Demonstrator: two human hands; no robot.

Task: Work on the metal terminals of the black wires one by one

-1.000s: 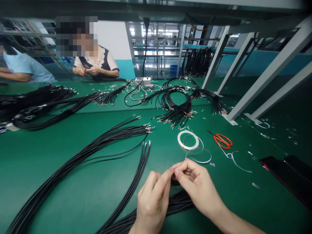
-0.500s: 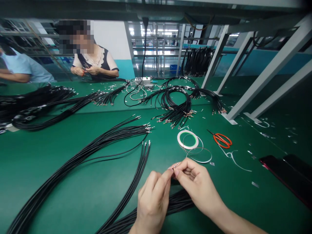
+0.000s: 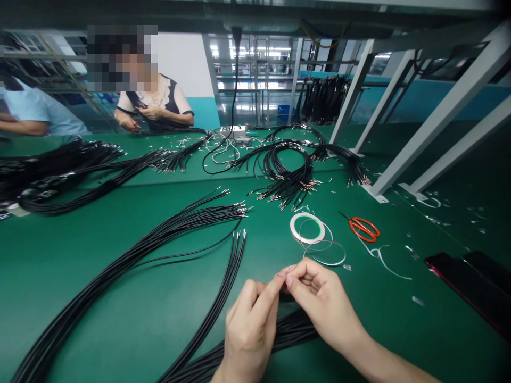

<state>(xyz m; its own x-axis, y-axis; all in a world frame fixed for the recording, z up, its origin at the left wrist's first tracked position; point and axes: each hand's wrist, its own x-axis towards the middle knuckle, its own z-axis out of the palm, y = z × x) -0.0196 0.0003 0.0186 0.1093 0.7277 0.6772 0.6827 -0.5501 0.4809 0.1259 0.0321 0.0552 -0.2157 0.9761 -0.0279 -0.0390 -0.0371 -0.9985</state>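
My left hand (image 3: 252, 319) and my right hand (image 3: 319, 295) meet fingertip to fingertip low in the middle of the view. Both are closed in a pinch on the end of a black cable, whose small silvery tip (image 3: 288, 270) barely shows between them; the fingers hide the rest. Under my hands runs a bundle of black cables (image 3: 294, 332). To their left, a few black cables with bare metal ends (image 3: 227, 287) curve upward. Just beyond my fingers lies a white roll of tape (image 3: 294, 230) with a loose thin strip curling from it.
Orange-handled scissors (image 3: 364, 230) lie right of the tape. A large cable bundle (image 3: 131, 255) sweeps across the left of the green table (image 3: 179, 306). Coiled cables (image 3: 275, 159) lie farther back. Grey metal legs (image 3: 423, 122) stand at right, near dark phones (image 3: 459, 282). A co-worker (image 3: 159, 106) sits across.
My hands stay almost in place; the fingertips have closed over more of the cable's tip. Across the table, the co-worker's hands have moved slightly apart.
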